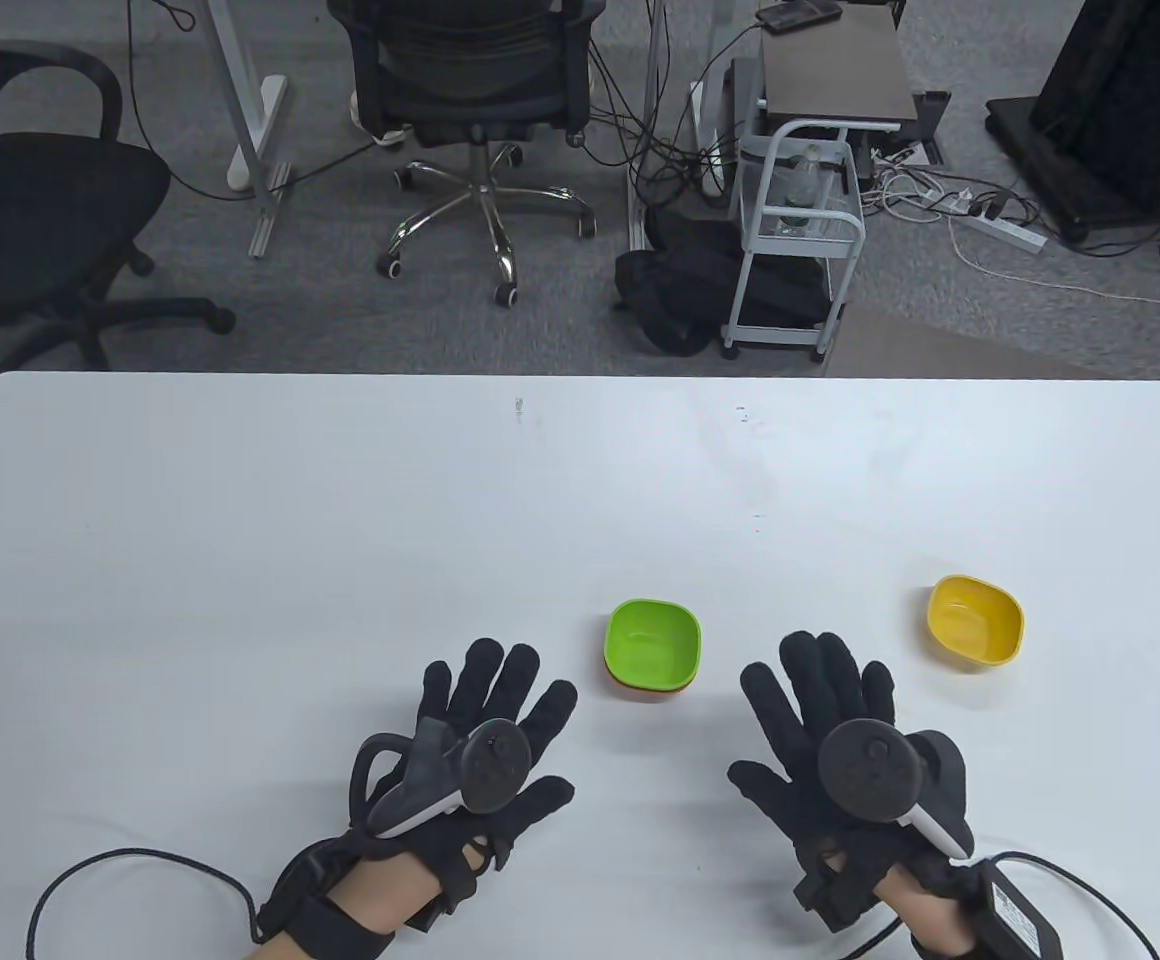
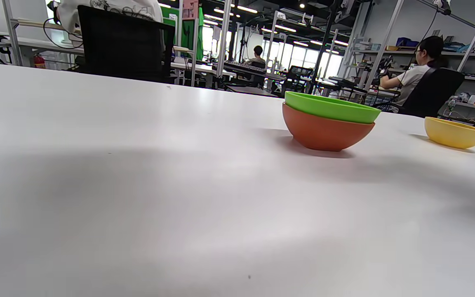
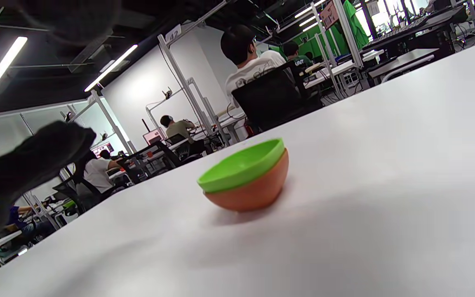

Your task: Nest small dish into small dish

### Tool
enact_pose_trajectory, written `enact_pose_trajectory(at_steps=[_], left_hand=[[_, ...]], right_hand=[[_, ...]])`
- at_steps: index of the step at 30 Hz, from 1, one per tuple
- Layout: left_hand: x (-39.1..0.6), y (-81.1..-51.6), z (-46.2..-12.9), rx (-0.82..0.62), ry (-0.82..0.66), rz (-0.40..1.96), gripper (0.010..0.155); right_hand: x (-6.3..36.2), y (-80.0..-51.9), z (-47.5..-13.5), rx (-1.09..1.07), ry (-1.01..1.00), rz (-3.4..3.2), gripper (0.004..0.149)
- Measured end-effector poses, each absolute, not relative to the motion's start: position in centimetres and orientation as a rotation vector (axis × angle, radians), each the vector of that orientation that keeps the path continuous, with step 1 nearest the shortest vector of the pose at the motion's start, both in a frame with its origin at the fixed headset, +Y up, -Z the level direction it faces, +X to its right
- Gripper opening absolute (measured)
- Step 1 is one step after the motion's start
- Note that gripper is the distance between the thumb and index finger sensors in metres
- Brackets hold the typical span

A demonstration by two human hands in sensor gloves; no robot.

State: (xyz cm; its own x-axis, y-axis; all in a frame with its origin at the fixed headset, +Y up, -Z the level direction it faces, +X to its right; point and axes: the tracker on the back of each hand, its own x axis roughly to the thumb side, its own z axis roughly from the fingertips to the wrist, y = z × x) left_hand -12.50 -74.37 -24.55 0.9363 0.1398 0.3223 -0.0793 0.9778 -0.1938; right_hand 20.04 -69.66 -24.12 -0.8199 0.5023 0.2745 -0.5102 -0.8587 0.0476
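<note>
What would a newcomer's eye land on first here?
Probably the green dish nested in an orange dish at the table's near middle, between both hands. Next, the yellow dish alone to the right. The left hand and right hand lie spread, touching no dish.

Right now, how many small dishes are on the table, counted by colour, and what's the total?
Green dish: 1, nested in the orange one
Orange dish: 1, under the green one
Yellow dish: 1, standing alone to the right
Total: 3 dishes
</note>
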Motion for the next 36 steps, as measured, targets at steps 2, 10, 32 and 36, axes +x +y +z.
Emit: enact_pose_trajectory(at_steps=[2,10,32,36], left_hand=[[-12.5,-74.4,-24.6,-0.179,-0.341,0.113,0.08],[-12.4,-74.3,-24.3,-0.165,-0.344,0.104,0.08],[-12.3,-74.1,-24.1,-0.159,-0.341,0.111,0.08],[-12.4,-74.1,-24.1,-0.158,-0.339,0.105,0.08]], right_hand=[[20.4,-68.3,-24.9,0.351,-0.089,2.565,0.078],[25.9,-65.8,-31.9,-0.122,-0.23,2.656,0.095],[37.4,-79.8,-36.0,-0.756,0.376,2.555,0.066],[37.2,-80.2,-36.2,-0.778,0.377,2.578,0.062]])
